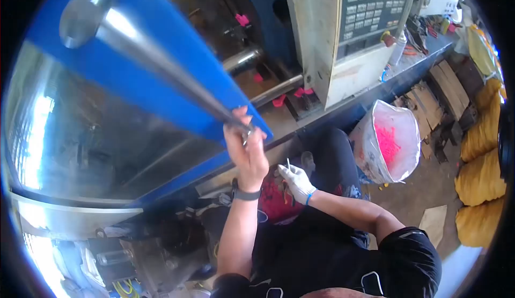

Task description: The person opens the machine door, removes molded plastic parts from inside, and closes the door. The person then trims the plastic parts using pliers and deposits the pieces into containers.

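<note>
- In the head view, your left hand (248, 150), bare and with a watch (247, 195) at the wrist, is closed around the near end of a long metal handle (166, 67).
- That handle runs along a blue door (171, 35), which has a large window (112, 121).
- Your right hand (296, 184) wears a white glove and has its fingers closed on a thin stick (288, 163), whose tip pokes up; you cannot tell what its hidden part is.
- Just below that glove lies something red (276, 207), partly covered.
- Beyond the door's edge, small pink pieces (279, 101) lie scattered inside the machine.
- A panel of keys (370, 11) stands to the right of that opening.
- By your right knee (335, 161), a white bucket (410, 142) holds a heap of pink bits (387, 145).
- Farther right are cardboard (448, 91) and yellow sacks (480, 174), with tools (416, 43) on a surface (394, 72) above.
</note>
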Demonstrator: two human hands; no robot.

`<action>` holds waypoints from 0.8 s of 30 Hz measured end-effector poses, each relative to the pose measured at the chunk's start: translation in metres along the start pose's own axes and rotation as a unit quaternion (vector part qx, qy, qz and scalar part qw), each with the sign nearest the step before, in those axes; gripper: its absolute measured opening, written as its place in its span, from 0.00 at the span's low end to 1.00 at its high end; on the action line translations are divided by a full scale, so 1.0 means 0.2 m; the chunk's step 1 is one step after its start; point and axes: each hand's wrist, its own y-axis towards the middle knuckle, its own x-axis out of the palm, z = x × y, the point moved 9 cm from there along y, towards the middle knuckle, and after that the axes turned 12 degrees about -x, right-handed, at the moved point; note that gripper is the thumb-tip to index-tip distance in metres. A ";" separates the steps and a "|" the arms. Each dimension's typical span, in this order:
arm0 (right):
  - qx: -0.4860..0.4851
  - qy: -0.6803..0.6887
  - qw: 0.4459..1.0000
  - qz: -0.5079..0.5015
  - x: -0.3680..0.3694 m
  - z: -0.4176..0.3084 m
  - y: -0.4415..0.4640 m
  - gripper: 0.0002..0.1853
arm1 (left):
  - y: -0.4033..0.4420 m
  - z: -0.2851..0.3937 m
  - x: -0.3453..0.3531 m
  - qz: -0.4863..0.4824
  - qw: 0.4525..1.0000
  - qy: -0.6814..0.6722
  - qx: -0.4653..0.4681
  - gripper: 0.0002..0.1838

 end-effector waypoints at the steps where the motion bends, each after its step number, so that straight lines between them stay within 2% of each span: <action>1: 0.017 -0.007 1.000 -0.004 -0.01 0.02 -0.02 0.16 | 0.00 0.00 0.06 -0.014 1.000 0.006 0.004 0.15; 5: 0.044 -0.041 0.997 -0.047 -0.06 0.06 -0.03 0.17 | 0.03 0.01 0.31 -0.042 0.995 0.070 0.065 0.13; 7: 0.023 -0.038 0.999 -0.011 -0.11 0.12 0.01 0.16 | 0.05 0.04 0.42 -0.036 0.992 0.088 0.088 0.13; 8: 0.026 -0.055 0.998 -0.023 -0.15 0.17 0.03 0.16 | 0.07 0.03 0.47 -0.014 0.996 0.040 0.084 0.21; 9: 0.031 -0.071 0.996 -0.038 -0.20 0.25 0.06 0.15 | 0.08 0.03 0.53 -0.012 0.992 0.066 0.104 0.24; 10: 0.041 -0.023 0.999 -0.010 -0.29 0.38 0.12 0.15 | 0.09 0.03 0.59 -0.036 0.994 0.049 0.091 0.16; 12: 0.033 -0.006 0.999 -0.019 -0.32 0.41 0.12 0.13 | 0.10 0.04 0.69 -0.043 0.995 0.038 0.083 0.20; 14: 0.104 0.148 0.983 -0.022 -0.42 0.66 0.22 0.21 | 0.11 0.04 0.78 -0.062 0.993 0.041 0.088 0.22; 16: -0.052 -0.037 0.973 -0.220 -0.41 0.54 0.16 0.25 | 0.11 0.01 0.84 -0.045 0.997 0.020 0.063 0.22; 17: -0.180 -0.185 0.913 -0.315 -0.37 0.47 0.16 0.23 | 0.11 -0.02 0.83 -0.023 0.999 -0.005 0.047 0.23; 18: -0.016 0.195 0.939 -0.282 -0.43 0.59 0.23 0.24 | 0.11 -0.01 0.79 -0.012 0.997 0.004 0.073 0.23; 21: 0.101 0.196 0.973 -0.072 -0.56 0.78 0.28 0.31 | 0.10 0.01 0.72 -0.006 0.991 0.030 0.129 0.23; 23: 0.131 0.183 0.970 -0.087 -0.55 0.73 0.23 0.33 | 0.10 0.02 0.69 -0.004 0.988 0.049 0.147 0.23; 24: 0.111 0.165 0.973 -0.117 -0.46 0.60 0.17 0.33 | 0.09 0.01 0.69 0.015 0.988 0.044 0.148 0.24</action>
